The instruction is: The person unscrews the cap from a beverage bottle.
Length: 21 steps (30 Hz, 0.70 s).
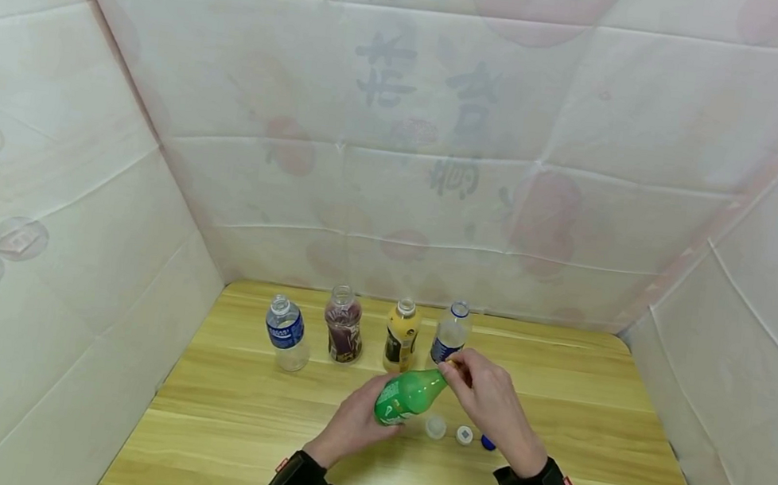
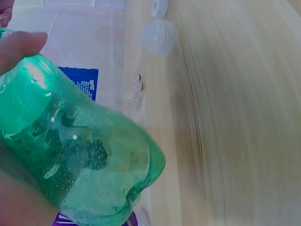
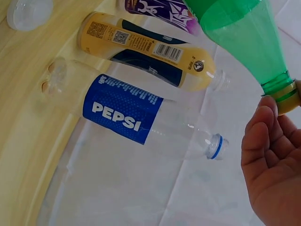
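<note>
A green plastic bottle (image 1: 412, 394) is held tilted above the table, its neck toward the right. My left hand (image 1: 359, 423) grips it round the body, and in the left wrist view the thumb lies across the green plastic (image 2: 89, 155). At the neck, my right hand (image 1: 487, 394) pinches the yellow cap (image 3: 288, 98) between thumb and fingers. The cap sits on the bottle's mouth. Just behind the right hand stands an uncapped clear Pepsi bottle (image 3: 123, 110) with a blue label.
Along the back stand an uncapped clear bottle (image 1: 286, 335) with a blue label, a purple-labelled bottle (image 1: 344, 327) and a yellow bottle (image 1: 402, 332). A translucent cap (image 1: 436, 427), a white cap (image 1: 464, 435) and a blue cap (image 1: 488, 443) lie on the wooden table (image 1: 209, 430). Cloth walls surround it.
</note>
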Each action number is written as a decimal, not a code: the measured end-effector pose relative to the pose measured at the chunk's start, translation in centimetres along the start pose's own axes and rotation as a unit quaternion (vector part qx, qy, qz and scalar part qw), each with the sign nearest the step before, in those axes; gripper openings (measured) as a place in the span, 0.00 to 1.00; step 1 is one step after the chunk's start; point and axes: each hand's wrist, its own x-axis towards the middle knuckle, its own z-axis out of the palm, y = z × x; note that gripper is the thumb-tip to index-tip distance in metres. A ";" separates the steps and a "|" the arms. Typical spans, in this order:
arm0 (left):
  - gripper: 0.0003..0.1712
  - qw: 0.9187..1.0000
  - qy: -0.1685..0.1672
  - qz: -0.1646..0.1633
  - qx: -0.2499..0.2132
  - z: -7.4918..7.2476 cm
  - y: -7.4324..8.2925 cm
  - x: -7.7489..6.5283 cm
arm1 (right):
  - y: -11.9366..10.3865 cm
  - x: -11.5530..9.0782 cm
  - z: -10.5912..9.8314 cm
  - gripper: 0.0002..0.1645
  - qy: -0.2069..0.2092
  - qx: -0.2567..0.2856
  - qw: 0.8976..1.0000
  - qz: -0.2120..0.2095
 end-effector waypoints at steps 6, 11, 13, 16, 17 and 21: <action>0.51 0.999 -0.018 -0.017 -0.032 -0.1 0.2 -0.1 | -0.1 0.1 -0.2 0.07 -0.015 0.009 1.000 -0.026; 0.50 0.999 -0.015 -0.014 -0.031 -0.1 0.2 -0.1 | 0.0 0.1 -0.3 0.07 -0.030 0.019 0.999 -0.028; 0.50 0.999 -0.013 -0.011 -0.031 -0.1 0.1 -0.1 | 0.0 0.0 -0.4 0.08 -0.033 0.027 0.999 -0.027; 0.49 0.999 -0.011 -0.010 -0.034 -0.1 0.1 -0.1 | 0.2 0.0 -0.4 0.10 -0.031 0.041 0.998 -0.029; 0.49 0.999 -0.011 -0.010 -0.036 -0.1 0.1 -0.1 | 0.2 0.0 -0.4 0.11 -0.031 0.045 0.998 -0.029; 0.48 0.999 -0.011 -0.013 -0.044 -0.1 0.0 -0.2 | 0.4 -0.1 -0.4 0.13 -0.027 0.061 0.997 -0.041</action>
